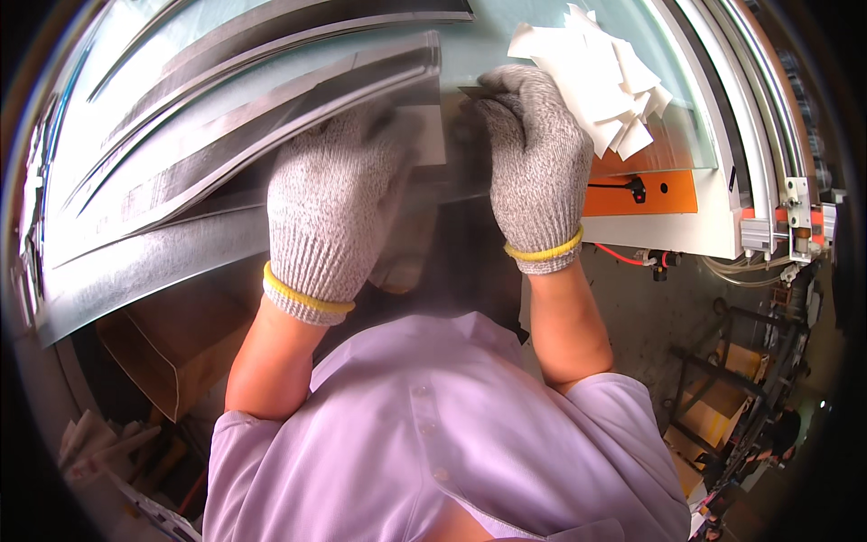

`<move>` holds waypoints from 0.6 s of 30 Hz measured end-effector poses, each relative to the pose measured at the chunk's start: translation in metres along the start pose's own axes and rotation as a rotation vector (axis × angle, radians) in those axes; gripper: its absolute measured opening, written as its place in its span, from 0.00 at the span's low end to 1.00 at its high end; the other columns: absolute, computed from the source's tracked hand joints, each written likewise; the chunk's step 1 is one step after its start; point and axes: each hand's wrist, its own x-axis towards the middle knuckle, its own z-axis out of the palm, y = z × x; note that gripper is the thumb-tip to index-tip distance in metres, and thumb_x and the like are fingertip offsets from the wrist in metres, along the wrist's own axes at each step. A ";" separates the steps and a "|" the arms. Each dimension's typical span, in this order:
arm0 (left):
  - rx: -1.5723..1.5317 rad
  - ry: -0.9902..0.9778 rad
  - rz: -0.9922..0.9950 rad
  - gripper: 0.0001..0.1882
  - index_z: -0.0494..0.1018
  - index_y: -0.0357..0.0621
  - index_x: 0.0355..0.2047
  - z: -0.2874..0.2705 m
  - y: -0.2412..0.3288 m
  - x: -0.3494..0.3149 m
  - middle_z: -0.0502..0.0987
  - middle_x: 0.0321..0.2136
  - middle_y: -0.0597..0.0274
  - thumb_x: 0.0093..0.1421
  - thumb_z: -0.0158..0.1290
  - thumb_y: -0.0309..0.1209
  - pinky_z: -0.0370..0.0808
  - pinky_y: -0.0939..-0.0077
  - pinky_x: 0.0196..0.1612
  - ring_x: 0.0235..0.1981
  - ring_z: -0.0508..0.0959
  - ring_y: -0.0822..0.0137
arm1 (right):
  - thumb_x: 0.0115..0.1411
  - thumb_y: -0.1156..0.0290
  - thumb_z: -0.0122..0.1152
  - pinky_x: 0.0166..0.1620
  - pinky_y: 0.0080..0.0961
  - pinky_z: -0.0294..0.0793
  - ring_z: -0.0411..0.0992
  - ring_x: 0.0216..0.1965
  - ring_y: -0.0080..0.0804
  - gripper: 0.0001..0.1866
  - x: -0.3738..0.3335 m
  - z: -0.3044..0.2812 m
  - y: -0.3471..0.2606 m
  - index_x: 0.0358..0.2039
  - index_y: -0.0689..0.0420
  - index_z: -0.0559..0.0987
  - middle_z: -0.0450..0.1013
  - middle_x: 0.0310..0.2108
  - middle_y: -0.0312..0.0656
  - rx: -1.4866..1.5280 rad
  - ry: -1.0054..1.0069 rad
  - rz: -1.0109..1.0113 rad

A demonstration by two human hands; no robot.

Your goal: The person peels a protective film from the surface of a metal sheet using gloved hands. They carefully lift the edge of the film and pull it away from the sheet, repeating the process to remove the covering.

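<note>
Both my hands wear grey knit gloves with yellow-edged cuffs. My left hand (pixel 327 203) is closed at the near edge of a long dark strip with a shiny border (pixel 298 113), which slants up to the right; its fingertips are blurred and partly hidden. My right hand (pixel 537 154) is beside the strip's right end, with its fingers curled in. A small dark, thin, pointed piece (pixel 471 91) shows at its fingertips, too little of it to name. Between the hands is a pale flat piece (pixel 429 135), blurred, beside the left glove.
More long dark strips (pixel 271 41) lie on the glass-like tabletop (pixel 483 32) at the far left. A heap of white paper pieces (pixel 601 77) rests at the far right, above an orange panel (pixel 664 194). A cardboard box (pixel 172 352) stands below the table's left edge.
</note>
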 end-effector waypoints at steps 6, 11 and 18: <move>-0.056 -0.020 -0.033 0.15 0.83 0.52 0.47 0.004 -0.008 -0.001 0.80 0.47 0.54 0.60 0.60 0.29 0.74 0.57 0.52 0.47 0.79 0.50 | 0.54 0.77 0.64 0.43 0.43 0.74 0.74 0.38 0.51 0.04 0.004 0.004 -0.004 0.31 0.57 0.82 0.77 0.31 0.46 -0.235 -0.062 -0.015; -0.076 -0.044 -0.035 0.15 0.83 0.54 0.48 0.004 -0.009 -0.002 0.80 0.48 0.54 0.60 0.60 0.29 0.74 0.57 0.53 0.48 0.79 0.49 | 0.53 0.77 0.64 0.43 0.44 0.73 0.74 0.38 0.51 0.04 0.004 0.006 -0.001 0.30 0.57 0.82 0.76 0.31 0.46 -0.266 -0.062 -0.068; -0.067 -0.045 -0.030 0.15 0.83 0.54 0.48 0.004 -0.009 -0.003 0.80 0.48 0.54 0.59 0.60 0.29 0.75 0.58 0.51 0.47 0.80 0.49 | 0.52 0.77 0.65 0.42 0.44 0.73 0.74 0.37 0.51 0.04 0.005 0.005 -0.002 0.30 0.58 0.82 0.76 0.31 0.47 -0.277 -0.076 -0.072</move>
